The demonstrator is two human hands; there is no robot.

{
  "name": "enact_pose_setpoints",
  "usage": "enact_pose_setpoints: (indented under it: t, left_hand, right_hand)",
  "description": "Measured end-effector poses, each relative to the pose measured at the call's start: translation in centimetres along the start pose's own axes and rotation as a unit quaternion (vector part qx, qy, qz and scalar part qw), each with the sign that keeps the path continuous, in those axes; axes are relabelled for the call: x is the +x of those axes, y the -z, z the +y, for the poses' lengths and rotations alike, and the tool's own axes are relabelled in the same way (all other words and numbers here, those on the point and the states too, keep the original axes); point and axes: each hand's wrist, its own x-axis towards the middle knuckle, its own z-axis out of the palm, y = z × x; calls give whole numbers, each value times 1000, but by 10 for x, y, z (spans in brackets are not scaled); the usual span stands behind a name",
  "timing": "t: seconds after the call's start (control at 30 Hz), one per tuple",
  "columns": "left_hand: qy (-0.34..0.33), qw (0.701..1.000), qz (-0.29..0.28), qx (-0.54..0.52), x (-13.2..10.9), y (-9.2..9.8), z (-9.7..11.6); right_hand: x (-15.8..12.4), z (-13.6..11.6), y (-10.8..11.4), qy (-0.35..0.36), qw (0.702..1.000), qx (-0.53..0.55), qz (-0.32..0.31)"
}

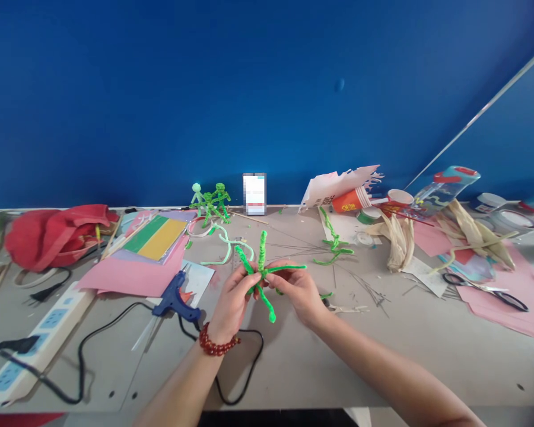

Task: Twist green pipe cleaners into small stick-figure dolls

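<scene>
A bright green pipe-cleaner figure (263,270) with several prongs is held above the table centre. My left hand (231,302), with a red bead bracelet on its wrist, pinches it from the left. My right hand (295,289) pinches it from the right. Both sets of fingers are closed around the twisted middle, hiding the joint. Pale green pipe cleaners (225,246) lie just behind the hands. More green pieces (333,244) lie to the right.
A blue glue gun (174,298) with a black cord lies left of my hands. Also there: a white power strip (35,338), pink paper (129,277), a red cloth (53,234), small green figures (211,204) at the wall, scissors (493,290) at the right, paper cups (351,201) and dried husks (398,240).
</scene>
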Motion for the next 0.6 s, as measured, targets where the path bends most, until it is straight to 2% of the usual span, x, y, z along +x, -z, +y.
enact_pose_setpoints:
  t: [0.17, 0.33, 0.47, 0.6]
  left_hand:
    - [40, 999, 5, -32, 3, 2, -1]
    - [86, 993, -8, -79, 5, 2, 1]
    - [81, 995, -9, -56, 5, 2, 2]
    - [70, 997, -8, -28, 3, 0, 0]
  right_hand:
    - [2, 3, 3, 17, 1000, 4, -16]
    - [5, 15, 15, 30, 998, -49, -24]
    - [6, 12, 19, 76, 986, -147, -23]
    - [3, 1, 16, 154, 949, -273, -7]
